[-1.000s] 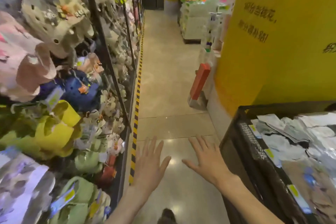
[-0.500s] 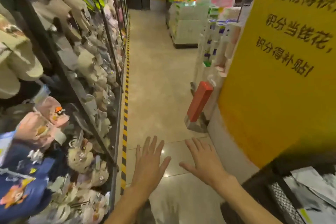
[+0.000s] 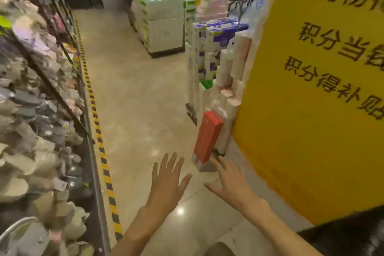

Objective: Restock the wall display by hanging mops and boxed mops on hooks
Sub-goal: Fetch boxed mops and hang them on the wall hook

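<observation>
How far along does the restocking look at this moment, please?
Nothing looks done yet: no mop or hook shows in view. In hand: nothing, since the left hand and right hand are both open and empty, stretched forward over the aisle floor. The red box stands leaning by the yellow pillar, just ahead of the right hand, untouched. All the hanging is left.

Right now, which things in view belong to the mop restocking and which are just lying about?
For the job:
- red and grey box, standing tilted against the pillar display; likely a boxed mop
- left hand and right hand, both open, holding nothing

Just lying about:
- slippers on the rack
- tissue packs
- yellow pillar
- hazard-striped floor tape
</observation>
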### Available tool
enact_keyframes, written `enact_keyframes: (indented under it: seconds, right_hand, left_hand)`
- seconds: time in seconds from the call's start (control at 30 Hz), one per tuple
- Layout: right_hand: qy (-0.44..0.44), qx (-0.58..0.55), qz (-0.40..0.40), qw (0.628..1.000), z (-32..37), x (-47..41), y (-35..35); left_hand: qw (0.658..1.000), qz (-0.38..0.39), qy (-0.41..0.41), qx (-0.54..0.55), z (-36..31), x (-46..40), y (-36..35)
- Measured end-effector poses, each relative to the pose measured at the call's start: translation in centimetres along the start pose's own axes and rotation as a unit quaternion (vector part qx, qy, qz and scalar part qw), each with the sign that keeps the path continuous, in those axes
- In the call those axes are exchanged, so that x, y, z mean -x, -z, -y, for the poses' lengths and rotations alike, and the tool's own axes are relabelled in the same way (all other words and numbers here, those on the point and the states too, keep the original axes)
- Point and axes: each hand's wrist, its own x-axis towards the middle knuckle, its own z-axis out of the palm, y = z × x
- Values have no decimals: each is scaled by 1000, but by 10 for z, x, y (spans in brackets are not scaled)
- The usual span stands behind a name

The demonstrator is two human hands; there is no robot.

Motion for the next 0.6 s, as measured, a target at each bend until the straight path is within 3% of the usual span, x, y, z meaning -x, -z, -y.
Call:
enact_keyframes:
  seconds: [0.23, 0.6]
  right_hand:
    - [-67, -84, -36, 994, -58, -163, -9]
    - [-183, -182, 13, 966, -137, -356, -6]
  left_hand:
    - [996, 82, -40, -10, 15, -185, -22]
    - [971, 218, -96, 18, 36, -441, -58]
